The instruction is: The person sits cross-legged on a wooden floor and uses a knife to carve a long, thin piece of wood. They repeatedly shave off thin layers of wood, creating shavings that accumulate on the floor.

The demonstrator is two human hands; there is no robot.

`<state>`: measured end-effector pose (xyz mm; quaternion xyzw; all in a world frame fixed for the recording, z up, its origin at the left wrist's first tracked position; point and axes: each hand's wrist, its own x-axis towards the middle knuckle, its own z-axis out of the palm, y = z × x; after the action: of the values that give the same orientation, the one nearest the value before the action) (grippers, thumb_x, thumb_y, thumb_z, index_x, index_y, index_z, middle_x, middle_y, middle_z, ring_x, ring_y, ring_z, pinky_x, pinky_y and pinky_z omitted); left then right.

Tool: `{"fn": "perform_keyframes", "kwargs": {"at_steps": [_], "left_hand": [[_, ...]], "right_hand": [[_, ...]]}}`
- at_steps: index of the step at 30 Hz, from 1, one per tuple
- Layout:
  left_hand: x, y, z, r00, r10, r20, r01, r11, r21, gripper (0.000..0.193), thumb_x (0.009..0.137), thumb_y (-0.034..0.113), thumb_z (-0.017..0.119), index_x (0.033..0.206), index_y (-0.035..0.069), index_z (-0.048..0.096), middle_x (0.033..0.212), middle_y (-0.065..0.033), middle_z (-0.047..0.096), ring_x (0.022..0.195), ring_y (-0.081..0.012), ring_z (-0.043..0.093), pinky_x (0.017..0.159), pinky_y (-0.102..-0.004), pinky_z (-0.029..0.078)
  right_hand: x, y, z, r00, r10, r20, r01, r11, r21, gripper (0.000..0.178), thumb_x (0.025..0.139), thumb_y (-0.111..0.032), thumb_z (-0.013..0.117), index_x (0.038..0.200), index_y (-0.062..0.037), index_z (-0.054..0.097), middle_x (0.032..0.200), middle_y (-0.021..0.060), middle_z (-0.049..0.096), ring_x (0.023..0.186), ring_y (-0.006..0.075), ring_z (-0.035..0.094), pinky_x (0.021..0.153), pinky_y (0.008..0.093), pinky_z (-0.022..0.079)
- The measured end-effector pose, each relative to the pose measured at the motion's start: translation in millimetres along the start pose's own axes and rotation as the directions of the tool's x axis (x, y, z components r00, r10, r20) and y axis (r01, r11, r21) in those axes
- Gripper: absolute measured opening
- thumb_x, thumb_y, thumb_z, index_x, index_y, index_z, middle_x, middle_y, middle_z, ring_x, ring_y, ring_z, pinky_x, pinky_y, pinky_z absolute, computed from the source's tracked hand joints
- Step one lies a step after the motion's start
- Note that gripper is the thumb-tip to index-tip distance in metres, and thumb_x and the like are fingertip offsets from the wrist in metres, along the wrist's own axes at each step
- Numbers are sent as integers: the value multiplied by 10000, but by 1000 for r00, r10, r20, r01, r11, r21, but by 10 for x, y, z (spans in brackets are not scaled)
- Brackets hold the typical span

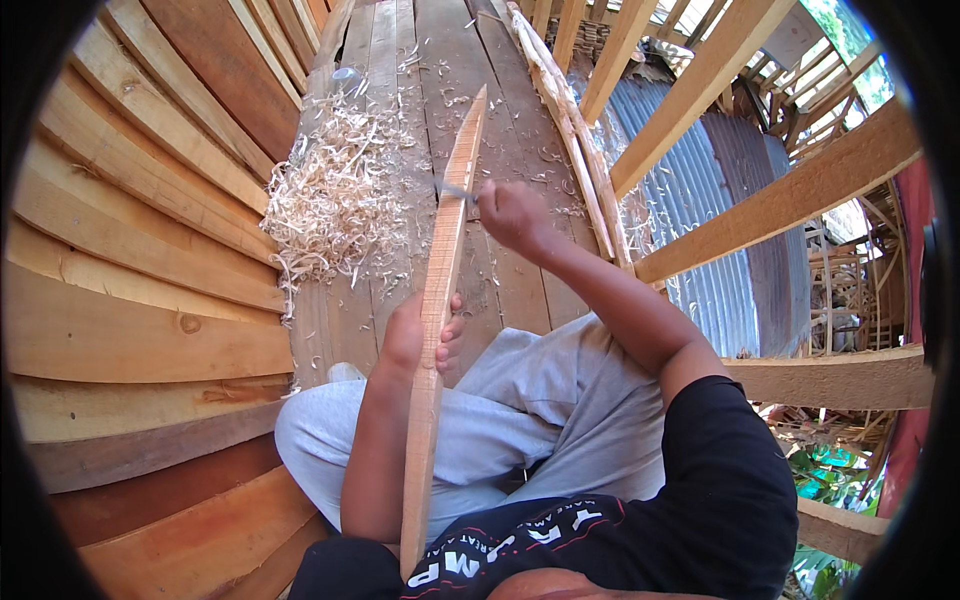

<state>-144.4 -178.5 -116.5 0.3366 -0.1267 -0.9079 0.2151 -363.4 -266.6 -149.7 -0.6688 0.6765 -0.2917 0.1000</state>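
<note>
A long, pale wooden stick (437, 270), tapering to a point at its far end, runs from my chest out over the floor. My left hand (406, 335) is closed around its middle, with the fingertips showing on the right side. In my right hand (513, 213) is a knife (458, 190), held in a closed fist that hides its handle. The thin grey blade lies across the stick, below the tapered tip. The stick's near end rests against my shirt, above my crossed legs.
Curly wood shavings (335, 195) are heaped at the left on the plank floor (400, 285), with loose bits scattered about. Stacked boards (150, 330) form the left wall. A pale pole (575, 140) and slatted railing (780, 200) border the right, with corrugated metal sheets (715, 290) beyond.
</note>
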Motion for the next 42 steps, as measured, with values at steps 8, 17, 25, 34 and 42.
{"fn": "perform_keyframes", "kwargs": {"at_steps": [8, 17, 25, 34, 42], "left_hand": [[-4, -31, 74, 999, -15, -39, 15, 1000, 7, 281, 977, 329, 323, 927, 96, 470, 547, -5, 401, 352, -99, 378, 306, -243, 327], [-25, -226, 265, 995, -97, -26, 99, 994, 44, 297, 979, 333, 317, 944, 85, 476, 553, -15, 409, 360, -110, 382, 309, -246, 322], [30, -9, -64, 1000, -11, -27, 13, 997, 70, 322, 973, 374, 324, 932, 99, 487, 568, -30, 439, 373, -122, 377, 329, -272, 319], [-101, -9, 72, 987, 71, -141, -48, 985, 165, 341, 993, 369, 305, 938, 84, 484, 559, -10, 428, 371, -102, 384, 328, -243, 327], [11, -30, -34, 974, 116, -197, -68, 970, 233, 383, 993, 406, 307, 954, 74, 493, 585, -39, 465, 386, -124, 408, 341, -265, 338]], "right_hand": [[-18, -19, -124, 984, -98, 150, 105, 994, -41, 481, 932, -275, 352, 712, 9, 672, 643, 251, 622, 594, 447, 626, 650, 529, 514], [167, 418, -331, 967, 215, 140, -187, 965, -185, 535, 942, -339, 310, 782, 20, 672, 816, 277, 648, 842, 464, 628, 856, 516, 478], [-72, 91, -111, 982, -22, 187, 31, 999, -41, 511, 925, -323, 367, 648, 12, 636, 658, 253, 603, 664, 454, 610, 716, 522, 498], [34, 210, -24, 985, 48, 166, -48, 999, -2, 500, 919, -302, 378, 646, 34, 629, 671, 270, 607, 671, 456, 617, 689, 515, 506], [-118, 13, -11, 981, -24, 193, 29, 999, -26, 479, 918, -294, 386, 645, 4, 642, 673, 247, 621, 654, 442, 621, 668, 512, 513]]}}
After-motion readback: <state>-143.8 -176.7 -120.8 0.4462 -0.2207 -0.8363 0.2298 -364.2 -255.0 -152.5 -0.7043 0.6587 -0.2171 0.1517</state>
